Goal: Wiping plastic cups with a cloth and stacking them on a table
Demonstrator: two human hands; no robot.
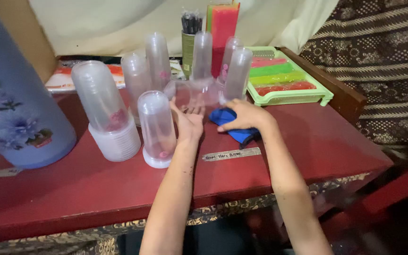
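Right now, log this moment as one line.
left hand: open, palm up, beside clear cup stack | right hand: pressing blue cloth | surface: red table

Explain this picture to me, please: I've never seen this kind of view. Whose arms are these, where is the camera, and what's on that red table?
There is one picture, taken by a camera on a person's head, looking down at their own bare arms. The left hand is open, palm up, beside a stack of clear plastic cups standing upside down. The right hand presses on a blue cloth. More cup stacks stand on the red table. A large blue floral jug stands at left, and a green tray of coloured strips behind right.
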